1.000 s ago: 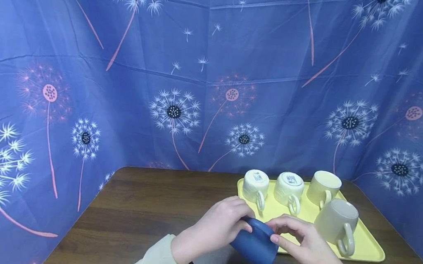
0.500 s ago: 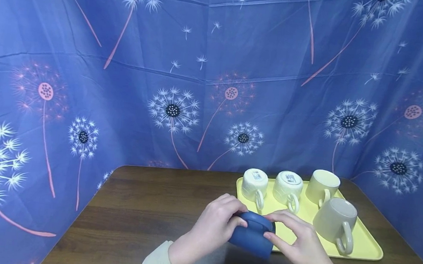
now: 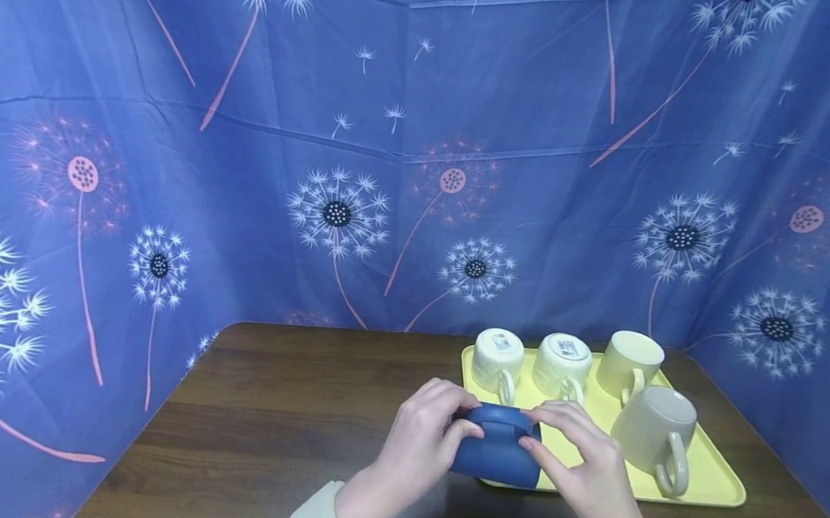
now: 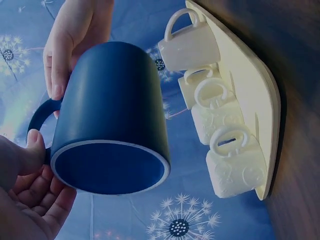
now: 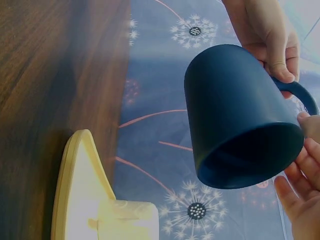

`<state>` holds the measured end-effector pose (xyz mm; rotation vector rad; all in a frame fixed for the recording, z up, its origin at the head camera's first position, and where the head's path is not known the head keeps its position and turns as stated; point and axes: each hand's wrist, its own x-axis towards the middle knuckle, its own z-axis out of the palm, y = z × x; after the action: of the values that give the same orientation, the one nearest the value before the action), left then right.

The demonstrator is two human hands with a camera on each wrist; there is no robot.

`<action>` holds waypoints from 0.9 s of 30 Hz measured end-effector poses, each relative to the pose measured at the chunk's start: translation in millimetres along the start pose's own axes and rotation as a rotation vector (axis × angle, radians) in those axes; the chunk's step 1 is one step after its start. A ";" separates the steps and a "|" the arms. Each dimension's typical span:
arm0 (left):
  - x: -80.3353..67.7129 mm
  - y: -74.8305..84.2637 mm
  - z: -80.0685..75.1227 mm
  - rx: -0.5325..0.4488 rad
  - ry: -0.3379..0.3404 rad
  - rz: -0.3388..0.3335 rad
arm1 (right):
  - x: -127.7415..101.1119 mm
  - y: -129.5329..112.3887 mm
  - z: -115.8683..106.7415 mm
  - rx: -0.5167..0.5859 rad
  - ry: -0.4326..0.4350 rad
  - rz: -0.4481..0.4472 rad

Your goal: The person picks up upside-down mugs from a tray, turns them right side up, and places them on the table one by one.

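A dark blue mug [image 3: 494,460] is held on its side above the table, its handle [image 3: 499,416] facing up. My left hand [image 3: 419,434] pinches the handle at the base end, thumb and fingers around it. At the mouth end, my right hand [image 3: 586,455] grips the same handle between thumb and fingers. The mug's base [image 4: 112,167], ringed by a pale edge, faces left in the left wrist view. Its dark mouth [image 5: 250,155] opens to the right in the right wrist view.
Just behind the hands, a yellow tray [image 3: 715,482] lies at the table's right side. Upside down on it stand two white mugs [image 3: 498,361], a cream mug [image 3: 626,365] and a larger beige mug [image 3: 653,432]. A blue dandelion-print cloth [image 3: 396,127] hangs behind the brown wooden table [image 3: 287,395].
The blue mug has turned from a slant to nearly level, its right end coming up. Both hands have kept hold of the handle and risen slightly.
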<state>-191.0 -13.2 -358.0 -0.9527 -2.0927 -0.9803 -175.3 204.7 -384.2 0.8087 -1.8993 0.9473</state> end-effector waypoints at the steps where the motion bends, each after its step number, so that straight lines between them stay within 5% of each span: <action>1: -0.6 0.2 0.5 -0.004 0.011 -0.002 | 0.3 -0.3 0.4 0.002 0.004 0.005; 19: -10.8 -2.6 6.0 -0.121 0.057 -0.058 | 7.2 -7.6 -1.3 -0.015 -0.082 0.077; 27: -12.3 -4.0 2.9 -0.133 0.042 -0.068 | 14.3 -8.5 -2.7 -0.027 -0.114 0.014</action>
<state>-188.3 -16.8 -370.5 -0.9226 -2.0574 -1.1764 -173.6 200.3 -368.0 0.8501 -2.0138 0.8993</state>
